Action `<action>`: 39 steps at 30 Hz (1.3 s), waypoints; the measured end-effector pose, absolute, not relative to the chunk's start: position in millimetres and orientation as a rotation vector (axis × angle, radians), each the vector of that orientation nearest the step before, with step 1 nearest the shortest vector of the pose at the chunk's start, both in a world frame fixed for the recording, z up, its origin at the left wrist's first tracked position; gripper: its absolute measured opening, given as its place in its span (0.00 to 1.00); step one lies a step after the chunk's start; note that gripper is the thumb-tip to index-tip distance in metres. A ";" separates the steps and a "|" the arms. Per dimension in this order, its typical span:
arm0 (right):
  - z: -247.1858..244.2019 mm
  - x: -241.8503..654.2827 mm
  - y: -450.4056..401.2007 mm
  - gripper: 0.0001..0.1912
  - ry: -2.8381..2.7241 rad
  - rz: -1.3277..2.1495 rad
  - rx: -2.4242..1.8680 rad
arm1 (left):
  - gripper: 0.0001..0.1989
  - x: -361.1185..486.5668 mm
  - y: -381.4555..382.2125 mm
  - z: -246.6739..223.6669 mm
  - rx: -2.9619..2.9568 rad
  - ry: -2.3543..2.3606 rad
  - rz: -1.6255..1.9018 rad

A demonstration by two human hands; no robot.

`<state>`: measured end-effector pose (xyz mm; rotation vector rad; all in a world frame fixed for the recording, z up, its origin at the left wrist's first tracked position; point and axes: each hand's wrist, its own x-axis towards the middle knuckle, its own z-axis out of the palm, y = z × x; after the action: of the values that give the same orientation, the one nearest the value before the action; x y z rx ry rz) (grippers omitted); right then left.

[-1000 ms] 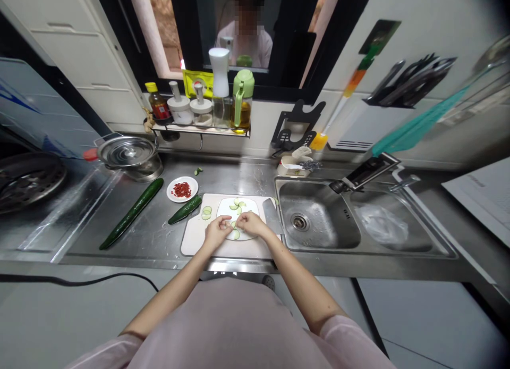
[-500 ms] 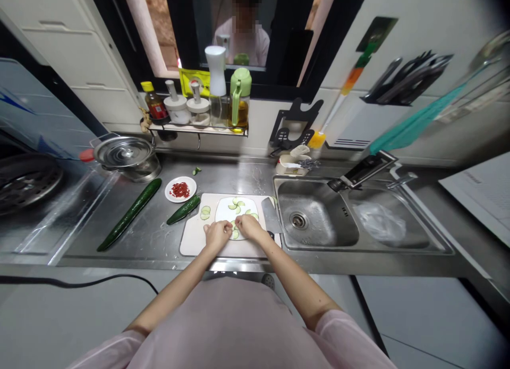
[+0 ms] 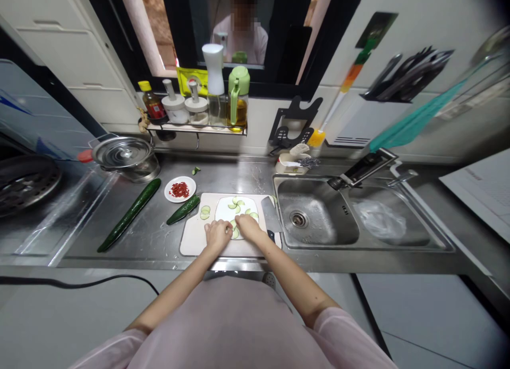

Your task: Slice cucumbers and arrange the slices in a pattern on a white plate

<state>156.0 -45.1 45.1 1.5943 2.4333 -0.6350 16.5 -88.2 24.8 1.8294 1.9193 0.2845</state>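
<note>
A white plate [image 3: 223, 208] with thin cucumber slices [image 3: 236, 203] fanned out on it rests on a pale cutting board [image 3: 192, 243]. Over the plate's lower left edge is my left hand [image 3: 218, 234], its fingers bent together near some slices. My right hand [image 3: 249, 227] is over the middle of the plate, fingertips pinched close to the same slices. Whatever the fingertips hold is too small to make out. More round slices [image 3: 205, 212] lie on the board left of the plate. A knife [image 3: 270, 212] lies at the board's right side.
A whole cucumber [image 3: 129, 215], a cut cucumber piece [image 3: 183, 209] and a small dish [image 3: 192, 186] of chopped red pieces are on the left counter. A lidded steel pot [image 3: 141, 167] stands behind them. The sink [image 3: 319, 215] is at right, beneath the faucet [image 3: 360, 169].
Both hands stay almost in place over the plate, with only slight finger movement. The view has shifted a little.
</note>
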 end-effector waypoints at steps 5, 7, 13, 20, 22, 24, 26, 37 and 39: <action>47.6 158.4 -49.1 0.12 2.455 -0.555 1.615 | 0.10 14.8 -89.7 24.8 1.852 1.941 0.290; 49.9 161.7 -51.8 0.13 2.440 -0.527 1.670 | 0.11 13.4 -89.5 25.4 1.848 1.946 0.308; 55.9 176.1 -63.7 0.13 2.357 -0.574 1.874 | 0.12 9.8 -87.1 27.3 1.818 1.976 0.343; 57.0 174.9 -87.7 0.13 2.285 -0.574 1.964 | 0.14 8.7 -86.6 25.2 1.815 2.025 0.368; 56.0 171.8 -94.8 0.13 2.294 -0.573 1.930 | 0.14 9.3 -86.7 25.2 1.813 2.029 0.349; 54.6 169.2 -100.1 0.15 2.294 -0.564 1.905 | 0.14 10.0 -86.7 25.7 1.816 2.032 0.333; 52.9 167.8 -103.2 0.16 2.278 -0.550 1.898 | 0.15 10.8 -86.5 26.0 1.822 2.033 0.318; 49.1 167.6 -103.8 0.17 2.240 -0.505 1.881 | 0.12 13.6 -86.1 22.7 1.850 1.997 0.325; 50.0 167.7 -103.6 0.17 2.237 -0.505 1.886 | 0.12 13.6 -86.1 22.6 1.852 1.994 0.321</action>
<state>167.7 -103.6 50.0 1.8864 2.2368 -0.5045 13.6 -86.1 22.6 1.8520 1.9942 0.3215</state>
